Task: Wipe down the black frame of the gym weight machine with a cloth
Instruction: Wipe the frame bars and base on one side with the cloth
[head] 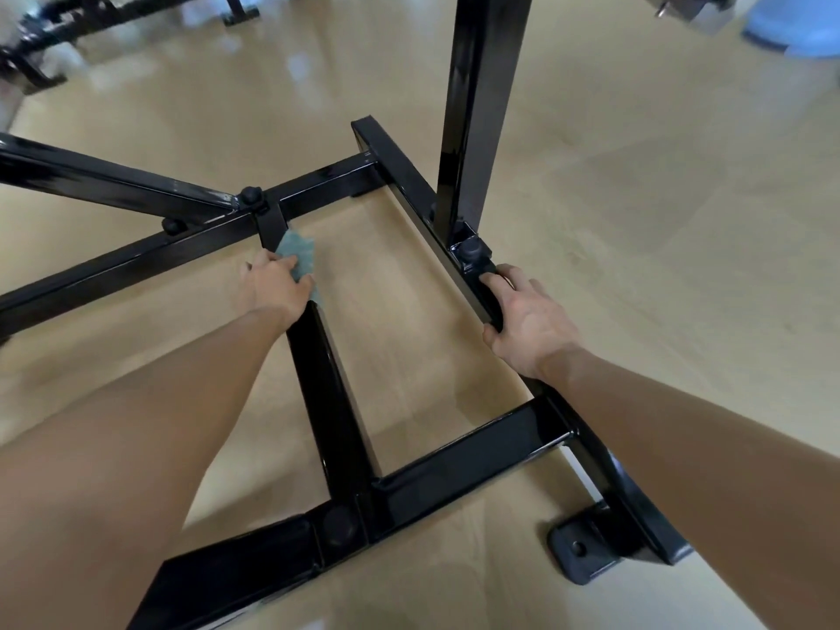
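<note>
The glossy black frame (332, 402) of the weight machine lies low on the floor as a rectangle of square tubes, with an upright post (482, 106) rising at the right. My left hand (275, 288) presses a teal cloth (300, 254) onto the left bar, close to its joint with the far cross tube. My right hand (527, 320) grips the right bar just in front of the post's base, by a round black knob (470, 252).
Shiny tan floor (682, 266) surrounds the frame. A bolted foot plate (582, 550) sticks out at the near right corner. Another black machine (54, 38) stands at the far left, and a pale blue object (795, 29) at the far right.
</note>
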